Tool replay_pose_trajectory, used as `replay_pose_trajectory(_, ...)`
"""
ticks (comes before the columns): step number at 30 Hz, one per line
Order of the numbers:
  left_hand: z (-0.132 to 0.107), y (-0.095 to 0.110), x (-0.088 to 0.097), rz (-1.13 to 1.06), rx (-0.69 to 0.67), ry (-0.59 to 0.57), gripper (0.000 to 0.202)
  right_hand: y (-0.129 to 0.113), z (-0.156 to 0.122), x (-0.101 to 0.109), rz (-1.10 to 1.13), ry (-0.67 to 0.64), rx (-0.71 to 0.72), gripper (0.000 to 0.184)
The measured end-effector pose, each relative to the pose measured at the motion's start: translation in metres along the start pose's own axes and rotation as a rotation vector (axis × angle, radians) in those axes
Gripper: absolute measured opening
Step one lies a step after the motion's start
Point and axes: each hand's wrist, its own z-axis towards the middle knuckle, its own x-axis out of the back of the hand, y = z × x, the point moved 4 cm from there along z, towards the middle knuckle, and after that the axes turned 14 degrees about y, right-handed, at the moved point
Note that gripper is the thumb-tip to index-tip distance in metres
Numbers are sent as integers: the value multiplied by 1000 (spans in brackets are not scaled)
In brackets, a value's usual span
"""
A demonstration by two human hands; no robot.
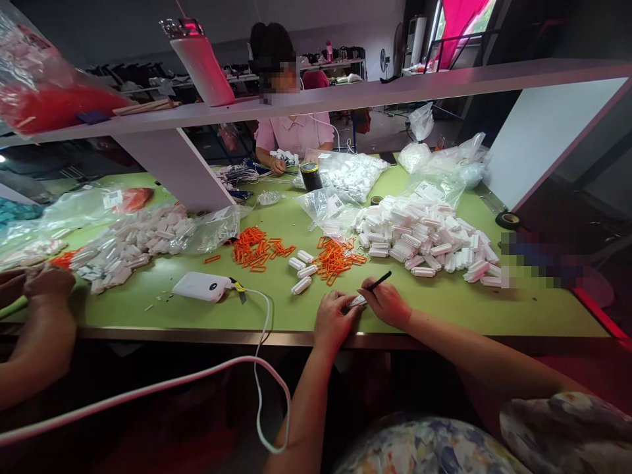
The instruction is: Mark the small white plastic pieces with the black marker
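My left hand [334,320] is closed around a small white plastic piece [357,301] at the table's front edge. A thin black stick-like tool [380,282] is gripped in my right hand [388,304], its upper end pointing up and right. The tool's lower end is hidden by my fingers, close to the white piece. Just beyond my hands lie a heap of orange rectangular frames [336,259] and several loose white plastic pieces [301,284]. A big pile of similar white pieces [424,238] spreads to the right.
A white power bank [201,287] with a cable lies left of my hands. Another orange heap [257,249] is behind it. A shelf [316,97] spans the table, carrying a bottle [202,69]. One person sits opposite; another person's hands [49,283] are at left.
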Motion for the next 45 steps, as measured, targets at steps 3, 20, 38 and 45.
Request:
replay_pose_trajectory(3, 0, -1, -1, -4, 0, 1, 19, 0, -1, -1, 3, -11, 14, 27)
replay_pose_trajectory(20, 0, -3, -1, 7, -11, -9, 17, -3, 1, -2, -36, -16, 57, 26)
replay_pose_trajectory(38, 0, -1, -1, 7, -7, -18, 17, -2, -2, -2, -11, -61, 69, 26)
replay_pose_trajectory(45, 0, -2, -1, 13, -15, -17, 15, -5, -2, -2, -61, -65, 102, 26)
